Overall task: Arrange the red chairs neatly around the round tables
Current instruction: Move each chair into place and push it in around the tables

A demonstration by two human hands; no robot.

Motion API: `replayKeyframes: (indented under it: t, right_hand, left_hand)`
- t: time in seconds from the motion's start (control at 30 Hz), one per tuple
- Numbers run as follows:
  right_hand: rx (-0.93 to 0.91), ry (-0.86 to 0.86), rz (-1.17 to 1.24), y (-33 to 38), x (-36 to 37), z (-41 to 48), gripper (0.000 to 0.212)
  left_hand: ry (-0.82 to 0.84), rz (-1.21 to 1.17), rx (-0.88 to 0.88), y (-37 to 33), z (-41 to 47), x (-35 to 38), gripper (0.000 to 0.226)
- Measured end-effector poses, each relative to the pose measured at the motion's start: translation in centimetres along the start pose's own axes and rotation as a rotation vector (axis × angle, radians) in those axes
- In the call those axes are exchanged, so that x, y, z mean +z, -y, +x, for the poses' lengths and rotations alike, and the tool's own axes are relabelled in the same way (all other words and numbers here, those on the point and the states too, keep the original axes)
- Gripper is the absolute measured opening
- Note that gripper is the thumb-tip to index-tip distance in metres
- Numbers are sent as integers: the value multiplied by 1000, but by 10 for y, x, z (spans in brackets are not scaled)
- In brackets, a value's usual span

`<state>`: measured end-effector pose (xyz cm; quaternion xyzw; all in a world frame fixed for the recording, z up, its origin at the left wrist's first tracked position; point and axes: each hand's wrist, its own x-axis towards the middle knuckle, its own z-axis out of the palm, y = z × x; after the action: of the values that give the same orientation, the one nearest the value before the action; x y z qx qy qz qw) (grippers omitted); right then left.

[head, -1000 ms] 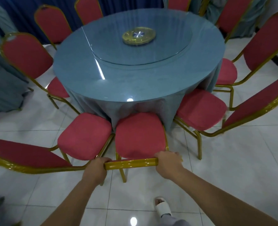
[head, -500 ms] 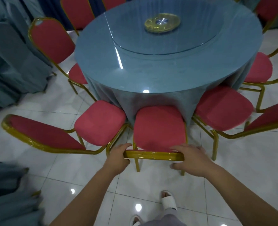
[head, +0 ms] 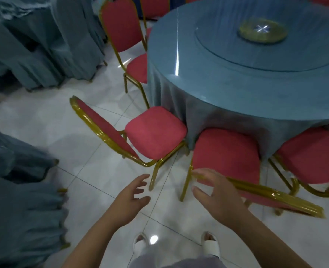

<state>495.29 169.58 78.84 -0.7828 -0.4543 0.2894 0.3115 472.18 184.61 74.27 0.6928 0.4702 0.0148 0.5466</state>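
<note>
A round table (head: 237, 89) under a blue cloth fills the upper right, with a glass turntable on top. Red chairs with gold frames ring it. One red chair (head: 225, 153) stands straight ahead, its seat tucked under the cloth and its gold backrest rail running off to the right. My right hand (head: 214, 192) hovers open just over the left end of that rail, fingers spread. My left hand (head: 132, 198) is open above the floor, short of the leg of the neighbouring chair (head: 154, 132), which stands angled to the left.
Chairs draped in blue-grey covers (head: 34, 45) crowd the upper left, and more (head: 15, 200) stand at the left edge. Another red chair (head: 125, 35) sits at the table's far left and one (head: 314, 157) at the right. White tiled floor (head: 86, 171) lies between them.
Both hands have let go of the backrest rail of the chair ahead and opened. The view has swung left, so the table now sits further right.
</note>
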Motion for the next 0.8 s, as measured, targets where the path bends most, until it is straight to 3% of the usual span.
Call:
replayKeyframes:
  t: [0.13,0.33,0.53,0.63,0.8]
  right_hand:
    - [37,76,-12,64,70,19,39]
    - [24,154,32,154,144,56,53]
    - [95,132,40,185,177,109,61]
    - [130,111,34,192,195,150,72]
    - [155,109,-120,204,249,236,80]
  left_hand:
    - [-80,-78,59,35,-14,-72,46]
    - [-138,-97,51,78,-20,-168,39]
    - [-175,-20,135,79,20,-251,47]
    - [-174,98,192,72,59,-293,58]
    - [-148,590,263,31,165,-375,90]
